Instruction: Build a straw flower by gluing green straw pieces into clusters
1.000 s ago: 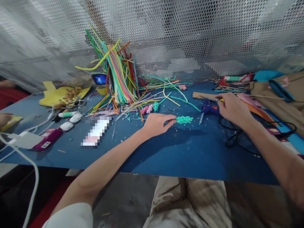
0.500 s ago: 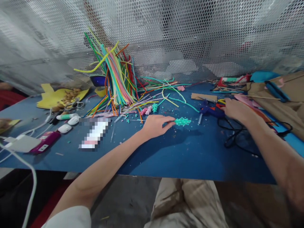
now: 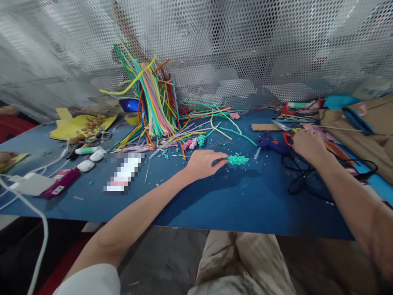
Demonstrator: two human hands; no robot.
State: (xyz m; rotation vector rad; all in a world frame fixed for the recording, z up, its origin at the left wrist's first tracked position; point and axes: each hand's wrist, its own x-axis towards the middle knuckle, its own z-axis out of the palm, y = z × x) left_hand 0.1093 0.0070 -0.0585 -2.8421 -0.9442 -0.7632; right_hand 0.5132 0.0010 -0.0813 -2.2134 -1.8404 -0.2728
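My left hand (image 3: 205, 165) pinches the end of a green fuzzy sprig (image 3: 238, 159) just above the blue table (image 3: 227, 205). A thin wire runs out behind that hand to the left. At the right, my right hand (image 3: 307, 145) is closed at the handles of scissors with a red loop (image 3: 287, 139); their metal blades point up and left, near a cardboard strip (image 3: 264, 127). A dark blue glue gun (image 3: 272, 144) lies just left of my right hand. Small pink, lilac and green sprigs (image 3: 193, 143) lie behind my left hand.
A bundle of colourful pipe cleaners (image 3: 153, 102) stands at the back left. A phone-like blurred rectangle (image 3: 125, 172), white earbuds case (image 3: 85, 165) and purple power strip (image 3: 63, 182) lie at left. Black cable (image 3: 302, 180) loops at right, beside brown paper (image 3: 376, 119).
My right hand has closed at the scissors, whose red handle and blades now show raised beside it. My left hand still holds the green sprig in nearly the same place.
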